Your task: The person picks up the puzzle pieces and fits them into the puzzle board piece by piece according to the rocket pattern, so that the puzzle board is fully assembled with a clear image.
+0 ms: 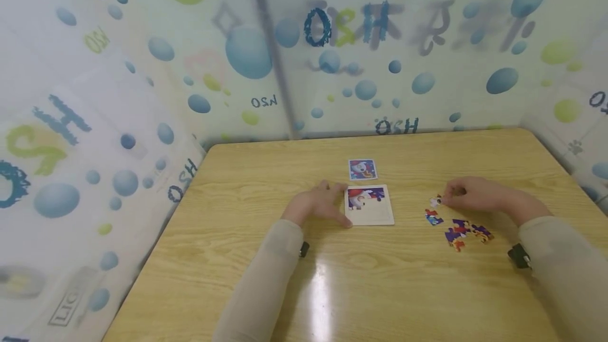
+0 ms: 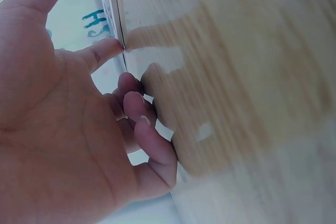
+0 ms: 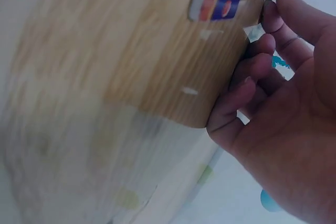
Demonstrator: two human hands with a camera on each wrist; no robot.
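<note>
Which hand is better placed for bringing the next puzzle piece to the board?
Probably the right hand: it touches the whitish piece, close to the other loose pieces. The left hand is farther away, touching the left edge of the board.

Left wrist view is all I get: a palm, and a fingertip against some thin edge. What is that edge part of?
Observer: The left hand is touching a puzzle board, only partly filled with pieces.
Visitor: Oh, nice! And what's the other hand up to?
Observer: The right hand pinches a pale puzzle piece, off to the right of the board.
Visitor: Is there a picture to copy from?
Observer: Possibly: a small picture card lies just beyond the board, on the side away from the person.
</note>
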